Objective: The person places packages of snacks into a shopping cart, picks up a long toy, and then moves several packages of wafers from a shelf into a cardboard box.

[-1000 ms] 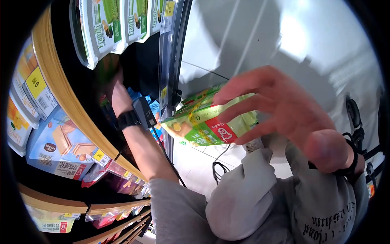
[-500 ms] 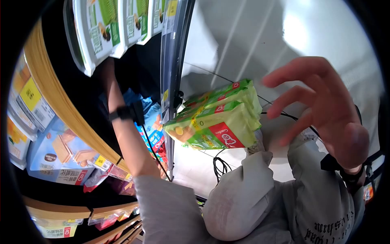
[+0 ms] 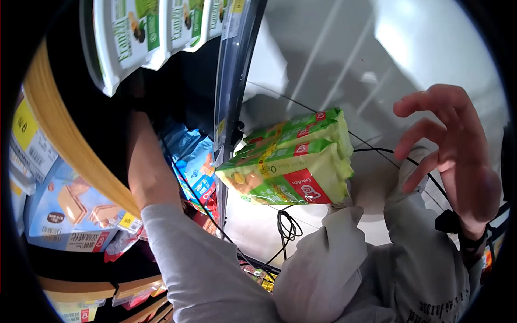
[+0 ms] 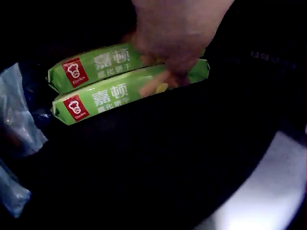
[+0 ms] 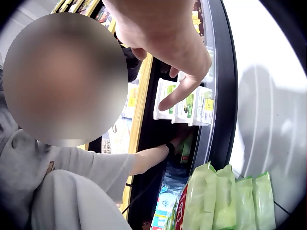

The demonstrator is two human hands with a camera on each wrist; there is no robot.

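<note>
In the left wrist view my left hand (image 4: 180,33) grips two green biscuit packets (image 4: 115,96) lying side by side in the dark shelf. Its fingertips are partly hidden. The head view loses this hand in shadow, leaving the forearm (image 3: 148,167) visible. My right hand (image 3: 452,140) hovers over the floor with loosely bent fingers and nothing in them. Between the arms, more green biscuit packets (image 3: 291,172) stand in a group in front of the shelf. The right wrist view shows the tops of these packets (image 5: 225,196).
White Franzzi tubs (image 3: 129,43) overhang the reaching arm. Blue bags (image 3: 188,159) lie deeper in the shelf, near its clear front rail (image 3: 231,81). A wooden shelf edge (image 3: 70,129) runs along the left. A black cable (image 3: 288,231) loops over the floor.
My left arm has gone deeper under the tubs, its wrist now in shadow. My right hand has moved right, away from the green packets on the floor side.
</note>
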